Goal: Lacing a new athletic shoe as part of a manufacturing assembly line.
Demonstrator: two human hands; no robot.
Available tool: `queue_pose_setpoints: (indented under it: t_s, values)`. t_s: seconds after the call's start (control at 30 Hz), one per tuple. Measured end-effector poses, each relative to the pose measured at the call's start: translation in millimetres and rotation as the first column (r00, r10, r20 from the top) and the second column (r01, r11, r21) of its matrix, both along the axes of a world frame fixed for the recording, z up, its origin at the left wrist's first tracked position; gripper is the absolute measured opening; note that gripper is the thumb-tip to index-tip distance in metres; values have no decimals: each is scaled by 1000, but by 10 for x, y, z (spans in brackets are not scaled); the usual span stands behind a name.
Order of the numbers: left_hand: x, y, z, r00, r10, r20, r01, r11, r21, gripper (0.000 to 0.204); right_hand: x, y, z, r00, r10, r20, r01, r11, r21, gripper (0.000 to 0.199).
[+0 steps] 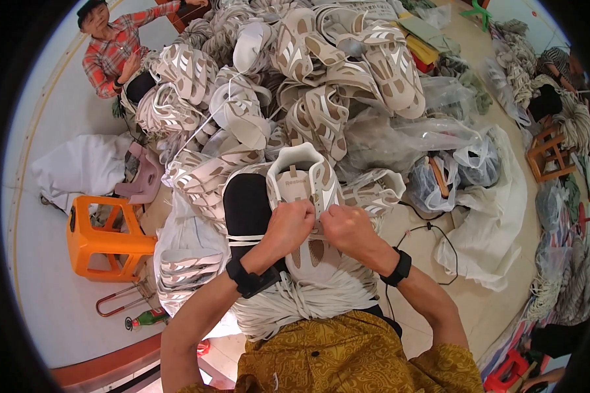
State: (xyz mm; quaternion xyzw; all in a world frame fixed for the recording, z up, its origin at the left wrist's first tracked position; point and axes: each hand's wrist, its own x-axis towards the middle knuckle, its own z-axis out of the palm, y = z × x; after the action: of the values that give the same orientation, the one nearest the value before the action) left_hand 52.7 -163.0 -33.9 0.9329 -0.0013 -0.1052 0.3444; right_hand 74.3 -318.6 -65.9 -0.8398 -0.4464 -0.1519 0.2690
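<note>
A white and beige shoe upper (306, 180) rests on my knee, its opening facing away from me. My left hand (287, 227) and my right hand (346, 226) meet over its lace area, fingers pinched on a white lace. A thick bundle of white laces (288, 301) lies across my lap below the shoe. Both wrists wear black bands. The fingertips hide the lace ends.
A large heap of matching shoe uppers (295, 72) fills the floor ahead. An orange plastic stool (101, 239) stands at left, a wooden stool (547, 154) at right. Clear plastic bags (439, 170) lie to the right. A person in a red plaid shirt (115, 49) sits far left.
</note>
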Motion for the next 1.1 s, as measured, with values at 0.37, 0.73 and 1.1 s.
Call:
queue_pose_setpoints:
  t_s: [0.37,0.73,1.1]
  values:
    - [9,41,-129,1000,-14,23,15,999,-40,15,29,12,-140,983,-8,-184,19,998,57,7]
    - [44,57,-56,993,61,-97,-82,969,-231,20,21,146,55,980,-68,-187,46,992,-118,9]
    - [249,51,-34,956,-215,-198,215,976,-24,18,106,11,-196,932,49,-358,-15,995,96,21]
